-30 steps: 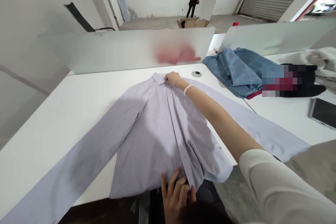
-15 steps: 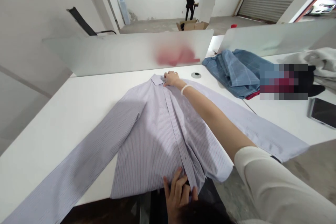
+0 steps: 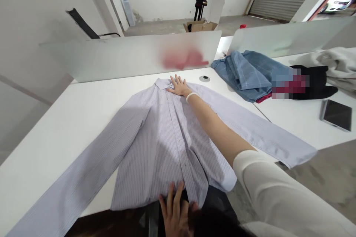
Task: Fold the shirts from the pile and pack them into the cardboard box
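Note:
A pale lilac striped button shirt [image 3: 155, 137] lies front side up on the white table, its collar at the far end and both sleeves spread out sideways. My right hand [image 3: 179, 86] rests flat beside the collar, fingers spread, with a beaded bracelet at the wrist. Down at the near hem, my left hand [image 3: 175, 207] touches the fabric by the button placket with its fingers stretched and apart. A dark shape at the bottom edge covers part of that hand. The shirt's right-hand front panel is bunched in folds beside the placket.
Blue checked cloth [image 3: 244, 72], a black cap [image 3: 317, 81] and a phone-like dark device [image 3: 337, 114] lie on the right of the white table [image 3: 66, 118]. A frosted divider [image 3: 125, 57] runs along the back. Beyond it stand a person [image 3: 200, 0] and a cardboard box [image 3: 200, 26].
My right hand has let go of the fabric near the collar and flattened with fingers spread. My left hand has shifted left along the hem, its fingers straighter. The placket lies flatter.

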Motion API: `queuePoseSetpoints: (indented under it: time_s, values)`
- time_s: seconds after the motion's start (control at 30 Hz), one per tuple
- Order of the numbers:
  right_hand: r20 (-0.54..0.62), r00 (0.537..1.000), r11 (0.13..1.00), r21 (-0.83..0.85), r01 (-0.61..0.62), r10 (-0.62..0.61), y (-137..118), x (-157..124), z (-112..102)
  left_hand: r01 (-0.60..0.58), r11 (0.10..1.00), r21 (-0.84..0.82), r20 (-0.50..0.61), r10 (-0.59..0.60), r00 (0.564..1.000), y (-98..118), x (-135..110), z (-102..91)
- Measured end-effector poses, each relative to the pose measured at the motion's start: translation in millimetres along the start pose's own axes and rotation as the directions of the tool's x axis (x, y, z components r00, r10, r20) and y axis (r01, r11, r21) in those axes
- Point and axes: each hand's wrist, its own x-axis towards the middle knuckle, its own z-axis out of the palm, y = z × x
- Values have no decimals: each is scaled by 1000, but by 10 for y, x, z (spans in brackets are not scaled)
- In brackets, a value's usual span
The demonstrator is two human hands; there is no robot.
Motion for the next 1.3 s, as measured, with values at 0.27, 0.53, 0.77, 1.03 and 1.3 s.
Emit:
queuePoseSetpoints:
  time_s: [0.27,0.53,0.77,1.03,1.3]
  values:
    - [-37,989,989,38,-144,146,-348,-323,-14,-67,998,1,151,66,986,95,583,-135]
    - [42,996,996,35,-78,77,-213,-35,195,-226,952,208,391,130,911,-136,932,-54]
    - [60,998,999,28,-26,25,-205,414,158,-227,941,250,416,107,903,-326,1105,20]
    - [28,999,998,38,-45,44,-187,671,201,-158,958,239,322,75,944,-369,1211,169]
    - [-243,966,988,105,115,-87,-303,369,82,-223,943,246,386,116,915,-405,1249,139]
